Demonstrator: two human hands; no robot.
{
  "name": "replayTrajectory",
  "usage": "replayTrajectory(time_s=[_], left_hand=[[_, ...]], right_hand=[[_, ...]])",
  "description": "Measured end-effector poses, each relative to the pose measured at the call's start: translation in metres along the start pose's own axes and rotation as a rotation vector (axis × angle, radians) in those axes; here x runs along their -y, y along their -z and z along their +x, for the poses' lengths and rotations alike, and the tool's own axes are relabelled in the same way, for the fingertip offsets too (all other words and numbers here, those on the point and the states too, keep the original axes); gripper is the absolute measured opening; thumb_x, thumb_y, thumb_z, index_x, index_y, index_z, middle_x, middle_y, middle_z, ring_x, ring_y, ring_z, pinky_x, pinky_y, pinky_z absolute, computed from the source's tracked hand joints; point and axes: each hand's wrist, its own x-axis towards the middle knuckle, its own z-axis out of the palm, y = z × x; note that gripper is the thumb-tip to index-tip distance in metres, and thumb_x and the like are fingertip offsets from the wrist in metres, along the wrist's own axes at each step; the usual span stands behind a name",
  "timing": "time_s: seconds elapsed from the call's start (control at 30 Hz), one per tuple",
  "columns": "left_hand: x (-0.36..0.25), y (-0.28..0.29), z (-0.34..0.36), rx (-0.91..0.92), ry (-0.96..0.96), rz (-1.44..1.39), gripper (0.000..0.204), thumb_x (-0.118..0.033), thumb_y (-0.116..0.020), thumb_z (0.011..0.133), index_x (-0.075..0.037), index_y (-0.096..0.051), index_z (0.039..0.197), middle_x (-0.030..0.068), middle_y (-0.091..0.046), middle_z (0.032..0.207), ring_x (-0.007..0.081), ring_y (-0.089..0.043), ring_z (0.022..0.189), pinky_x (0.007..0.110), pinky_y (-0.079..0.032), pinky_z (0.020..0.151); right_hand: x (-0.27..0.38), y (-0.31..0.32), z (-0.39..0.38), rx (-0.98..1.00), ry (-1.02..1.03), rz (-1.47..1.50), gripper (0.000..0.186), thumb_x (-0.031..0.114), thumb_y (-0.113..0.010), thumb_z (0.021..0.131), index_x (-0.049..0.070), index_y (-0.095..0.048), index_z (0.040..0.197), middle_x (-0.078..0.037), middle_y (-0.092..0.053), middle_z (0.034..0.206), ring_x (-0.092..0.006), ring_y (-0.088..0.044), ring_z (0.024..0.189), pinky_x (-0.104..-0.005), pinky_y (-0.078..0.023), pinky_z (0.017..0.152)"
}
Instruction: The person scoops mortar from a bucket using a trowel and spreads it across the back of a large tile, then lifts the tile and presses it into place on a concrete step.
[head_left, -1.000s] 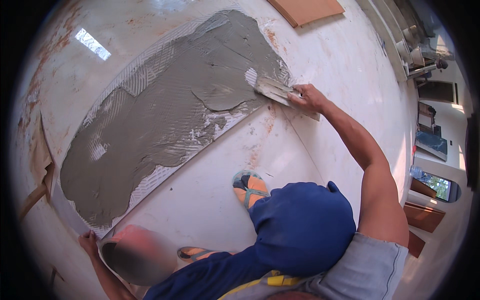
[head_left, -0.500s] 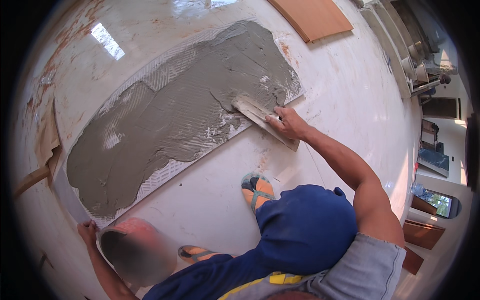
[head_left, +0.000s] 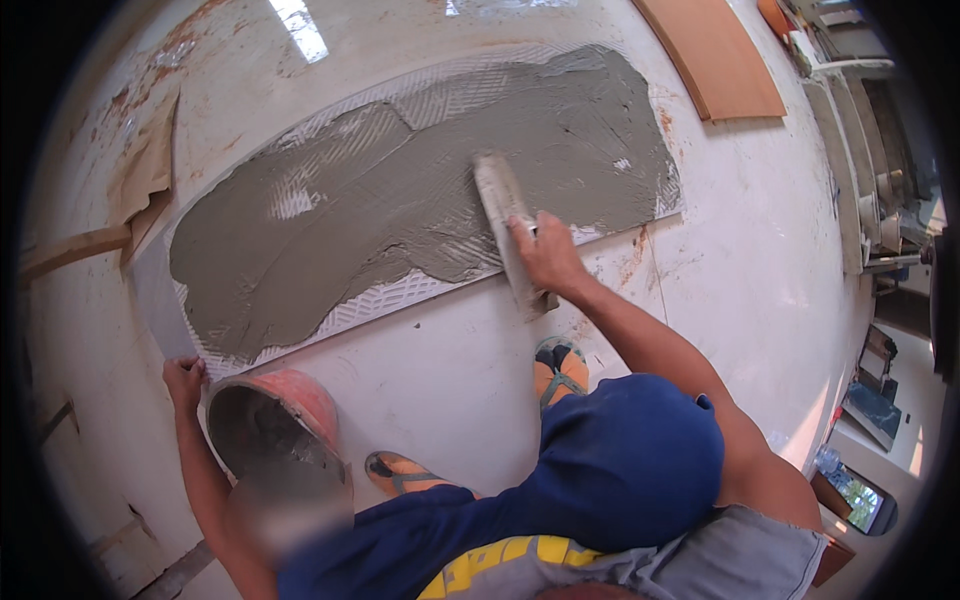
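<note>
Head view, hands and work. The right hand is closed around the handle of a trowel. The left hand is at the near left corner of a large tile, fingers drawn together; whether they pinch the edge cannot be told. The tile lies on the floor, ribbed face up, in front of the person. The trowel crosses its near edge, one end over the grey mortar, the other past the edge.

Recommended practice: keep the blade at a steady low slant, press evenly, and draw mortar toward the thin places so the ribs fill. Overrunning the edge risks dropping mortar on the floor.

Head view, surface. Mortar covers most of the tile; ribs show along the near and far edges and in a patch left of centre. Reddish-brown stains mark the pale floor.

Head view, room. A tilted orange bucket holding grey mortar stands just beside the left forearm. Torn brown paper lies beyond the tile's left end. A brown board lies at upper right, and an arched opening shows at far right.
</note>
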Motion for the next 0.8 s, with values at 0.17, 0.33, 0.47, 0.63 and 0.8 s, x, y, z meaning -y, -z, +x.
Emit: replayTrajectory(time_s=[0.17, 0.33, 0.47, 0.63, 0.8], left_hand=[[-0.007, -0.012, 0.005, -0.005, -0.037, 0.037, 0.014, 0.002, -0.076, 0.087, 0.012, -0.071, 0.095, 0.0157, -0.072, 0.084, 0.018, -0.07, 0.067, 0.03, -0.06, 0.057], [-0.012, -0.003, -0.003, -0.012, -0.053, 0.095, 0.015, 0.0, -0.077, 0.086, 0.012, -0.074, 0.094, 0.0145, -0.073, 0.077, 0.0165, -0.07, 0.063, 0.029, -0.059, 0.056], [-0.043, -0.004, -0.02, -0.045, -0.036, 0.139, 0.015, -0.002, -0.078, 0.084, 0.011, -0.075, 0.093, 0.014, -0.073, 0.075, 0.0153, -0.07, 0.062, 0.03, -0.057, 0.056], [-0.048, -0.009, -0.025, -0.067, -0.008, 0.169, 0.014, -0.001, -0.078, 0.084, 0.01, -0.076, 0.092, 0.0138, -0.073, 0.074, 0.0147, -0.069, 0.062, 0.03, -0.055, 0.056], [-0.043, -0.008, -0.024, -0.11, 0.02, 0.114, 0.014, -0.002, -0.081, 0.082, 0.008, -0.076, 0.09, 0.0152, -0.073, 0.072, 0.0183, -0.069, 0.059, 0.034, -0.055, 0.06]], right_hand=[[0.111, -0.088, -0.04, 0.395, 0.35, -0.036, 0.051, 0.04, -0.057, 0.104, -0.011, -0.055, 0.101, -0.035, -0.068, 0.087, -0.0523, -0.07, 0.084, -0.056, -0.057, 0.073], [0.15, -0.115, -0.051, 0.453, 0.734, -0.273, 0.045, 0.045, -0.056, 0.104, 0.001, -0.052, 0.096, -0.021, -0.067, 0.068, -0.0418, -0.069, 0.065, -0.0515, -0.055, 0.06], [0.131, -0.075, -0.016, 0.509, 0.831, -0.516, 0.042, 0.048, -0.057, 0.102, 0.006, -0.056, 0.1, -0.016, -0.069, 0.07, -0.0366, -0.069, 0.063, -0.0474, -0.056, 0.059], [0.088, -0.011, 0.011, 0.604, 0.794, -0.789, 0.044, 0.052, -0.062, 0.098, 0.009, -0.061, 0.096, -0.011, -0.069, 0.066, -0.0326, -0.068, 0.06, -0.0461, -0.054, 0.057], [0.085, 0.038, 0.033, 0.579, 0.9, -0.783, 0.041, 0.051, -0.064, 0.097, 0.011, -0.065, 0.099, -0.008, -0.068, 0.064, -0.0285, -0.066, 0.056, -0.0431, -0.053, 0.056]])
